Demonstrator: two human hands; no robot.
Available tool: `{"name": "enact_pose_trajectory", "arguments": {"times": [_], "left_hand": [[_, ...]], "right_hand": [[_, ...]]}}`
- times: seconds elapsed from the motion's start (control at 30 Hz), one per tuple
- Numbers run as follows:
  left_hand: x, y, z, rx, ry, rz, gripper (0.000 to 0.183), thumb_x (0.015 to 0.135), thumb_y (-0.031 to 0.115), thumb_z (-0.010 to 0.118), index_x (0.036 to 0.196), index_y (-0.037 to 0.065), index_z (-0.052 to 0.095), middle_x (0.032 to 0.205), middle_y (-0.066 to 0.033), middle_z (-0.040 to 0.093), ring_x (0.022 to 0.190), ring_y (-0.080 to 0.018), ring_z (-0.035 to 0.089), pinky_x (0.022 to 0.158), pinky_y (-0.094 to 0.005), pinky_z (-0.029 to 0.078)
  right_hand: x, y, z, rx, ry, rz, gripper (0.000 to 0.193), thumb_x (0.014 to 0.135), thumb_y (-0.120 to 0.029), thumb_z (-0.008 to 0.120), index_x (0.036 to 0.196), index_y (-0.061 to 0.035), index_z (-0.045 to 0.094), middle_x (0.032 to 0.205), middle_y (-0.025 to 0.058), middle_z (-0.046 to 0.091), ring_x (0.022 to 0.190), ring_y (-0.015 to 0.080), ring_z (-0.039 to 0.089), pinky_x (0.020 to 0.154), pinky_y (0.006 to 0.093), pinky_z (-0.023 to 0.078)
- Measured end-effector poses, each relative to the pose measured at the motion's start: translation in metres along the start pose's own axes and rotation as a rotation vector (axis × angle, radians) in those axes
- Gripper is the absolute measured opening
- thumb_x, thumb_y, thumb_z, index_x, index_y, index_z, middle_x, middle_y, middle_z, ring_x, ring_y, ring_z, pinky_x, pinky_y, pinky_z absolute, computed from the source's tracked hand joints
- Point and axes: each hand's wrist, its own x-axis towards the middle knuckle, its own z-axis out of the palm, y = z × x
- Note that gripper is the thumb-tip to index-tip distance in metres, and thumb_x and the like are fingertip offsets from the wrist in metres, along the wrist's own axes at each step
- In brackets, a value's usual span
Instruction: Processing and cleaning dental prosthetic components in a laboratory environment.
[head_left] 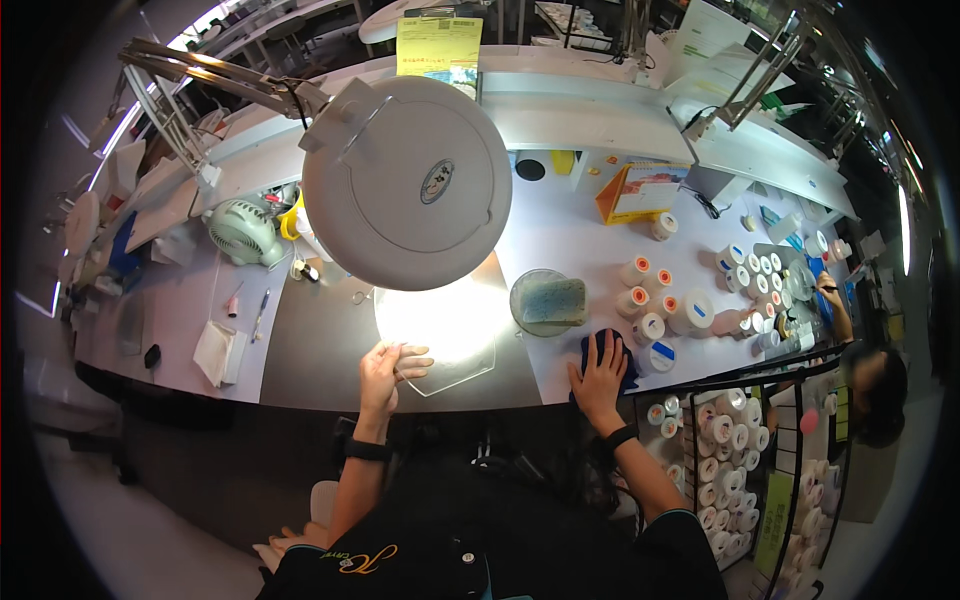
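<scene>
My left hand (385,375) is in front of the bright patch under a large round lamp head (405,180). Its thumb and fingertips come together in a pinch; whatever is between them is too small to make out. Beneath and beside it, a clear flat tray or sheet (455,381) rests on the grey mat (320,340), partly washed out by light. My right hand (600,375) lies with fingers spread on a dark blue cloth (627,377) at the table's front edge. Between the hands, farther back, a blue-green sponge (555,302) sits on a round dish (519,314).
Several white jars (692,312) stand right of the cloth, with more on a rack (725,470) below. A small fan (240,230), a folded white cloth (212,352) and a pen (262,312) lie left. A desk calendar (640,192) stands behind. Another person (875,395) works at far right.
</scene>
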Motion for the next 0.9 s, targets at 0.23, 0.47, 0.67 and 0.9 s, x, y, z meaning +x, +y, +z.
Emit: {"name": "enact_pose_trajectory", "arguments": {"times": [0.23,0.47,0.67,0.9], "left_hand": [[0.001,-0.001,-0.004,-0.015,0.001,-0.032,0.024,0.092,0.013,0.038,0.099,-0.008,0.045,0.089,-0.0233,0.060,0.073,-0.0278,0.064,0.058,-0.0276,0.055],[-0.007,-0.003,-0.001,0.058,0.061,-0.028,0.021,0.091,0.014,0.042,0.094,-0.004,0.053,0.082,-0.0115,0.061,0.066,-0.0141,0.059,0.058,-0.0249,0.052],[-0.026,0.010,-0.039,0.362,0.224,0.115,0.033,0.095,0.021,0.030,0.083,-0.002,0.050,0.059,-0.0139,0.059,0.041,-0.0162,0.054,0.035,-0.0206,0.038],[-0.041,0.025,-0.112,0.268,0.280,0.056,0.038,0.095,0.025,0.031,0.077,-0.003,0.050,0.057,-0.0125,0.058,0.039,-0.0134,0.052,0.032,-0.0214,0.034]], "right_hand": [[-0.003,-0.017,-0.002,0.483,-0.159,-0.025,0.039,0.072,0.002,0.053,0.111,-0.0026,0.051,0.112,0.0165,0.048,0.100,0.0340,0.046,0.089,0.0392,0.036],[0.043,-0.185,-0.050,0.580,-0.113,-0.580,0.053,0.073,-0.013,0.058,0.123,-0.0099,0.043,0.132,0.0117,0.038,0.119,0.0294,0.037,0.095,0.0428,0.029],[0.060,-0.214,0.007,0.571,-0.272,-0.451,0.050,0.079,-0.016,0.052,0.128,-0.0144,0.040,0.137,0.0121,0.030,0.124,0.0341,0.029,0.098,0.0517,0.022],[0.062,-0.309,0.039,0.677,-0.299,-0.668,0.052,0.078,-0.010,0.053,0.128,-0.0069,0.038,0.136,0.0157,0.029,0.124,0.0347,0.029,0.098,0.0431,0.026]]}}
